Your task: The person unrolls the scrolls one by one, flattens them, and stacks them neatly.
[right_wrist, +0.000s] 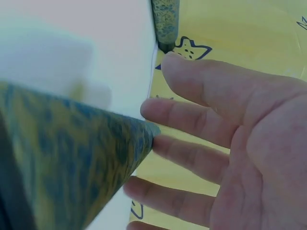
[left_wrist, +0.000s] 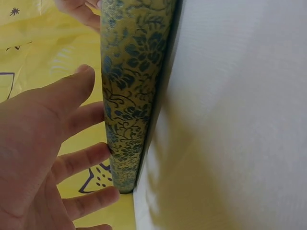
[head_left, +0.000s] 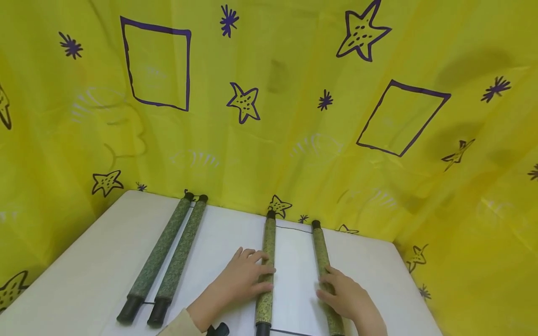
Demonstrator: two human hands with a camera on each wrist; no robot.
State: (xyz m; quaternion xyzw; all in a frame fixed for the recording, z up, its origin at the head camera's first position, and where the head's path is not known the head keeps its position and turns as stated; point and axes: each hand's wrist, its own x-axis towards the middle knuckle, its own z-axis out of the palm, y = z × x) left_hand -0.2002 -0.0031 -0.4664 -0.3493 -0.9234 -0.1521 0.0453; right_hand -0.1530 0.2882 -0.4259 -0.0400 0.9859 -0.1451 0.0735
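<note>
A partly spread scroll with green-gold patterned rolls and black end knobs lies on the white table. Its left roll is touched by the fingertips of my left hand, whose fingers are spread and relaxed across it. At its right roll, my right hand rests with loosely extended fingers and thumb along the side. In the left wrist view, straight fingers meet the blue flowered pattern of the roll. The right wrist view has the fingertips at the edge of the near roll, the palm away from it.
A second scroll, with two darker green rolls close together, lies to the left on the white table. Yellow cloth with drawn stars and squares hangs behind and at both sides. A black object shows beside the left sleeve.
</note>
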